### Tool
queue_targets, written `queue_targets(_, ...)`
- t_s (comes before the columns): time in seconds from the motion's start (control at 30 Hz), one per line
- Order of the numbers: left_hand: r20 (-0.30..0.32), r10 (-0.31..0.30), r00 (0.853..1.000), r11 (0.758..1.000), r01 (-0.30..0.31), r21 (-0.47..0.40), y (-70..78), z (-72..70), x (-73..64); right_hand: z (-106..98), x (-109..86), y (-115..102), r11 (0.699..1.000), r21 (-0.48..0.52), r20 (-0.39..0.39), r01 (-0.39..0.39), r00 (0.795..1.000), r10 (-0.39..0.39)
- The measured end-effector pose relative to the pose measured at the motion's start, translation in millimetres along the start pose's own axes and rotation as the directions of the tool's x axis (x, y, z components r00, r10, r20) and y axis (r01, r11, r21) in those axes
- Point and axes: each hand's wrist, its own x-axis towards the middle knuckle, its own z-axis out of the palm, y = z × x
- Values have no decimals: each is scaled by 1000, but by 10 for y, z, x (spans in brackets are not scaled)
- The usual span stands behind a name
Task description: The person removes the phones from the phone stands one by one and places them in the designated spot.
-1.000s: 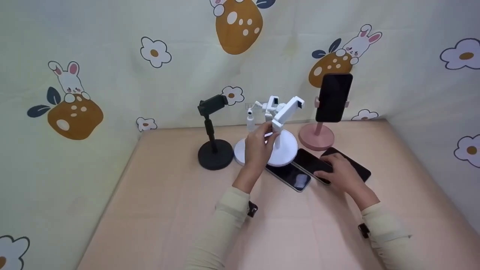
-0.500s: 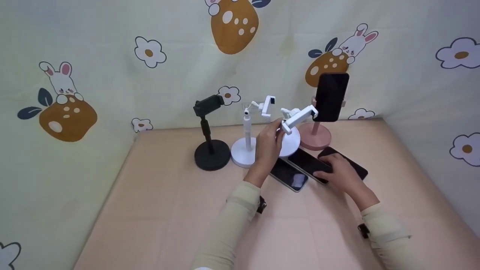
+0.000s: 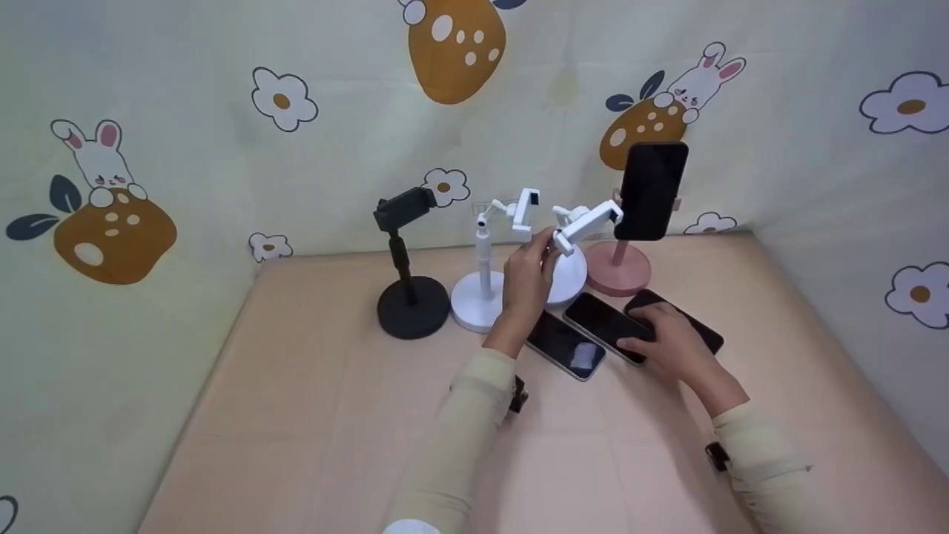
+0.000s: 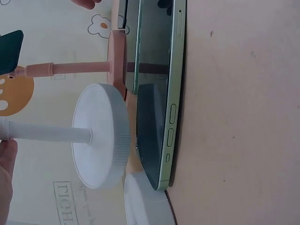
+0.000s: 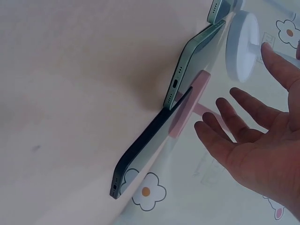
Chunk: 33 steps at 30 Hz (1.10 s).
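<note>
My left hand (image 3: 525, 285) grips the upper pole of a white phone stand (image 3: 586, 226). In the left wrist view the round base (image 4: 96, 136) of that stand shows beside a green-edged smartphone (image 4: 154, 103). My right hand (image 3: 675, 345) is over the middle smartphone (image 3: 600, 319) and the right smartphone (image 3: 700, 324), its fingers spread and loosely bent. The right wrist view shows nothing held in that hand (image 5: 267, 140). A third smartphone (image 3: 563, 345) lies to the left, partly behind my left wrist.
A black phone stand (image 3: 411, 308) and a second white phone stand (image 3: 471, 300) stand left of my left hand. Behind the phones, a pink phone stand (image 3: 619, 271) carries an upright black smartphone (image 3: 652, 191). A patterned cloth (image 3: 334, 170) hangs behind the table.
My left hand has moved the white stand rightward and back, away from the other white stand, which now shows separately. My right hand has stayed over the phones. The head view has shifted slightly.
</note>
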Motion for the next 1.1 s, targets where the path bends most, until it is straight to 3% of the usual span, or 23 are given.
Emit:
queue_targets(0.27, -1, -27, 1000, 999, 27, -19, -36, 80, 62, 8, 63, 14, 1000, 14, 5, -14, 1000, 14)
queue_targets(0.47, 48, -93, 995, 995, 94, -23, -74, 127, 98, 19, 76, 15, 1000, 13, -7, -1, 1000, 1)
queue_targets(0.63, 65, -110, 992, 992, 114, -49, -84, 145, 157, 13, 86, 32, 1000, 20, -13, -8, 1000, 9)
queue_targets(0.87, 90, -108, 990, 994, 106, 20, -31, 121, 253, 26, 89, 46, 1000, 12, -19, 8, 1000, -7)
queue_targets(0.97, 148, -151, 977, 988, 149, 25, -14, 128, 294, 36, 100, 47, 1000, 12, -26, 15, 1000, -14)
queue_targets(1.1, 250, -225, 942, 974, 217, 60, -26, 129, 313, 52, 110, 46, 1000, 12, -22, 17, 1000, -17)
